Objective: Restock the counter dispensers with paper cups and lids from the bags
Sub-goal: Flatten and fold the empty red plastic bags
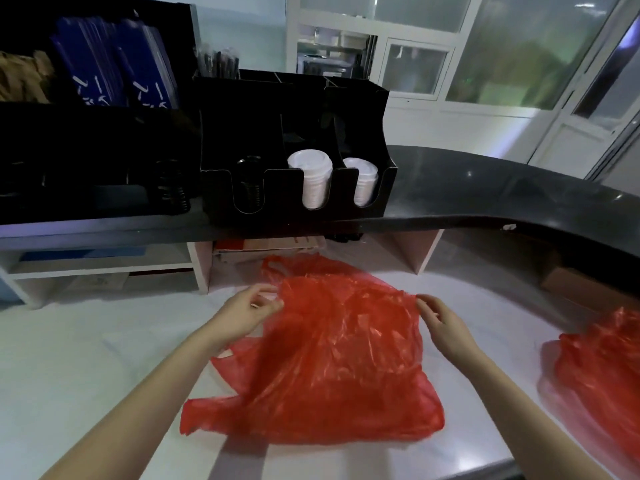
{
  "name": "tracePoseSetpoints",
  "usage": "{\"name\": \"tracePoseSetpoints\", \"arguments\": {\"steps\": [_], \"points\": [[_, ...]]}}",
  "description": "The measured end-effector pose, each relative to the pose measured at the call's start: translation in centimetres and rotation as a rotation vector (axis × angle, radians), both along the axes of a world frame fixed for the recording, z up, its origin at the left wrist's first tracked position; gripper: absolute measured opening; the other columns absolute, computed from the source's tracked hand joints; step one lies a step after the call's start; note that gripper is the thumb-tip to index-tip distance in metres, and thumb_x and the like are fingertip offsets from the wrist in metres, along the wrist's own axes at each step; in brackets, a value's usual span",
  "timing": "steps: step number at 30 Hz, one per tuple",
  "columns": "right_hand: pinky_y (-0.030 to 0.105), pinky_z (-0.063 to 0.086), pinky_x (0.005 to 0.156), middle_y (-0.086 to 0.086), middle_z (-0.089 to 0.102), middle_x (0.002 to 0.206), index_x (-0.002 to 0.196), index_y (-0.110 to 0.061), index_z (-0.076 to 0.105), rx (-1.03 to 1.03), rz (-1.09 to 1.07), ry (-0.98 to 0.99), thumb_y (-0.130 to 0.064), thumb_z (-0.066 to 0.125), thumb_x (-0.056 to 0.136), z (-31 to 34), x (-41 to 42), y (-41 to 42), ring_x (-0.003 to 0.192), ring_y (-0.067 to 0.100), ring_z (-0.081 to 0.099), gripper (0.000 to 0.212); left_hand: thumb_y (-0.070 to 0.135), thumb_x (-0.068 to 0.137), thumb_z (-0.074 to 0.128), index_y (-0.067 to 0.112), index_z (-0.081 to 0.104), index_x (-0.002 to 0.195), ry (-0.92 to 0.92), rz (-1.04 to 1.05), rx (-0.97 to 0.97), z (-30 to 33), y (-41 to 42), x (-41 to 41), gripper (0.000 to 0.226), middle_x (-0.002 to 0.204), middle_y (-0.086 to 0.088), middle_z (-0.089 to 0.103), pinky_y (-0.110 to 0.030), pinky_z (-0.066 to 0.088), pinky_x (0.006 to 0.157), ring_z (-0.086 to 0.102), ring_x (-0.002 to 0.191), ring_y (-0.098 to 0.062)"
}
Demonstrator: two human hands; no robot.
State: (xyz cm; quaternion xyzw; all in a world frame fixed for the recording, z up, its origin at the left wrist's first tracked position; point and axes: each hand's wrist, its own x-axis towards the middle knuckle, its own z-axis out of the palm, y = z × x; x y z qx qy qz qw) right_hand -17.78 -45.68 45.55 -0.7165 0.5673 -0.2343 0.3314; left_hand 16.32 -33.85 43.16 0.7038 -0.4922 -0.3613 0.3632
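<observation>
Your left hand (247, 311) and right hand (441, 322) pinch the red bag (332, 355) at 9 and 3 o'clock on the white table (86, 358). Tug unevenly and the thin film tears, spilling stock.

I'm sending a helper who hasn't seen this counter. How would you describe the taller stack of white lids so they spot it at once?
On the dark counter stands a black dispenser with U-shaped slots along its front. The taller white lid stack fills the middle slot, between black lids and a shorter white stack.
</observation>
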Motion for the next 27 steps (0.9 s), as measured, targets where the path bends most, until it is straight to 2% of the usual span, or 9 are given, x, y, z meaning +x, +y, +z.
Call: {"name": "tracePoseSetpoints", "arguments": {"steps": [3, 6, 8, 11, 14, 19, 21, 24, 27], "points": [[0.032, 0.033, 0.103, 0.005, 0.051, 0.138, 0.139, -0.017, 0.045, 0.113, 0.003, 0.007, -0.042, 0.04, 0.1, -0.8, 2.2, -2.3, 0.128, 0.025, 0.046, 0.047, 0.055, 0.092, 0.052, 0.036, 0.04, 0.136, 0.009, 0.179, 0.023, -0.8, -3.7, -2.9, 0.049, 0.116, -0.002, 0.064, -0.033, 0.054, 0.076, 0.066, 0.099, -0.022], [0.027, 0.034, 0.1, 0.004, 0.057, 0.132, 0.133, -0.015, 0.054, 0.135, 0.084, 0.025, -0.037, 0.048, 0.099, -1.9, 3.6, -3.6, 0.122, 0.021, 0.051, 0.041, 0.054, 0.095, 0.049, 0.037, 0.034, 0.141, 0.087, 0.242, 0.117, -1.5, -6.6, -5.0, 0.051, 0.127, -0.001, 0.053, -0.029, 0.05, 0.074, 0.059, 0.11, -0.025], [0.019, 0.039, 0.085, 0.0, 0.066, 0.113, 0.114, -0.015, 0.067, 0.093, 0.133, 0.042, -0.029, 0.054, 0.097, -2.9, 3.7, -4.3, 0.105, 0.016, 0.059, 0.025, 0.045, 0.093, 0.059, 0.032, 0.048, 0.129, 0.196, 0.259, 0.157, -2.1, -7.8, -6.0, 0.04, 0.113, 0.004, 0.056, -0.027, 0.049, 0.066, 0.058, 0.102, -0.02], [0.016, 0.038, 0.07, -0.005, 0.065, 0.09, 0.092, -0.018, 0.066, 0.032, 0.075, -0.021, -0.024, 0.058, 0.095, -4.0, 2.9, -5.5, 0.089, 0.016, 0.06, 0.011, 0.013, 0.08, 0.078, 0.02, 0.067, 0.092, 0.309, 0.44, 0.045, -3.4, -9.2, -5.9, 0.018, 0.088, -0.002, 0.066, -0.027, 0.049, 0.064, 0.061, 0.079, -0.018], [0.03, 0.038, 0.072, 0.003, 0.065, 0.089, 0.095, -0.01, 0.062, 0.003, -0.139, -0.131, -0.019, 0.056, 0.095, -4.7, 1.3, -7.3, 0.088, 0.025, 0.059, 0.011, 0.004, 0.071, 0.082, 0.022, 0.069, 0.076, 0.322, 0.679, -0.072, -3.7, -10.0, -4.0, 0.022, 0.075, -0.006, 0.068, -0.032, 0.052, 0.072, 0.062, 0.073, -0.023], [0.03, 0.036, 0.072, 0.015, 0.066, 0.1, 0.104, -0.006, 0.063, 0.049, -0.391, -0.125, -0.017, 0.051, 0.097, -5.8, -2.0, -10.4, 0.088, 0.032, 0.058, 0.018, -0.001, 0.078, 0.074, 0.015, 0.062, 0.076, 0.328, 0.917, -0.17, -3.4, -11.1, -0.1, 0.02, 0.076, -0.013, 0.067, -0.031, 0.053, 0.068, 0.064, 0.074, -0.03], [0.031, 0.043, 0.069, 0.01, 0.066, 0.094, 0.102, -0.008, 0.065, 0.158, -0.385, -0.262, -0.018, 0.051, 0.097, -5.9, -1.7, -11.1, 0.076, 0.026, 0.058, 0.018, 0.015, 0.079, 0.077, 0.014, 0.06, 0.086, 0.289, 0.847, -0.109, -3.4, -11.6, 0.0, 0.019, 0.089, -0.016, 0.067, -0.036, 0.053, 0.077, 0.063, 0.082, -0.027], [0.035, 0.048, 0.078, 0.005, 0.066, 0.095, 0.1, -0.011, 0.067, 0.196, -0.377, -0.361, -0.02, 0.05, 0.096, -6.3, -0.3, -11.9, 0.08, 0.022, 0.06, 0.019, 0.071, 0.078, 0.057, 0.024, 0.058, 0.106, 0.38, 0.679, 0.126, -3.7, -11.8, -1.9, 0.055, 0.1, -0.007, 0.067, -0.044, 0.054, 0.088, 0.066, 0.092, -0.026], [0.04, 0.049, 0.086, 0.006, 0.066, 0.103, 0.102, -0.016, 0.065, 0.183, -0.423, -0.319, -0.021, 0.047, 0.097, -7.0, 0.5, -12.8, 0.092, 0.029, 0.06, 0.019, 0.081, 0.075, 0.049, 0.029, 0.061, 0.108, 0.47, 0.623, 0.177, -3.3, -12.2, -3.2, 0.063, 0.107, -0.004, 0.067, -0.044, 0.052, 0.092, 0.065, 0.099, -0.025]]}}
